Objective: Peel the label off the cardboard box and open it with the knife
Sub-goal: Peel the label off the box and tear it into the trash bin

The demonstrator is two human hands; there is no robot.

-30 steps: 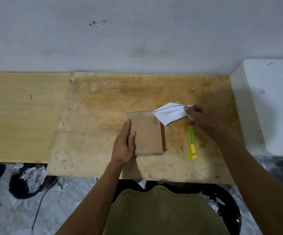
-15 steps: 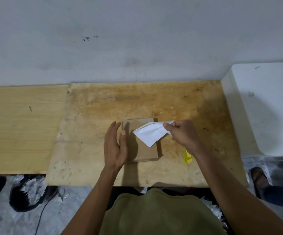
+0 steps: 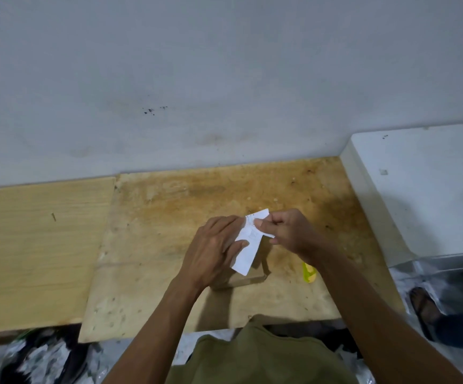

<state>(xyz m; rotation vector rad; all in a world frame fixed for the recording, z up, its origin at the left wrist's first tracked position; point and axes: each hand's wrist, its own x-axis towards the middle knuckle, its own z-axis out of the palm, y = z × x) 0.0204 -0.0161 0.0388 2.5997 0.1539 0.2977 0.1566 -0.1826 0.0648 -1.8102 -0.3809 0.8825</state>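
The white label (image 3: 248,249) is off the box and held in the air between both hands. My right hand (image 3: 288,231) pinches its upper edge. My left hand (image 3: 215,252) holds its left side, thumb against the paper. Under my hands lies the brown cardboard box (image 3: 242,279) on the plywood board (image 3: 169,234); only its near edge and corner show. The yellow-green knife (image 3: 309,273) lies on the board to the right of the box, mostly hidden by my right forearm.
A white block (image 3: 424,189) stands at the board's right side. A lighter wood panel (image 3: 36,245) adjoins the board on the left. Black bags with paper scraps (image 3: 42,358) lie on the floor below. A grey wall runs along the back.
My left hand has left the box and taken hold of the label. My right hand has brought the label back over the box. The camera has tilted, so the table sits lower in view.
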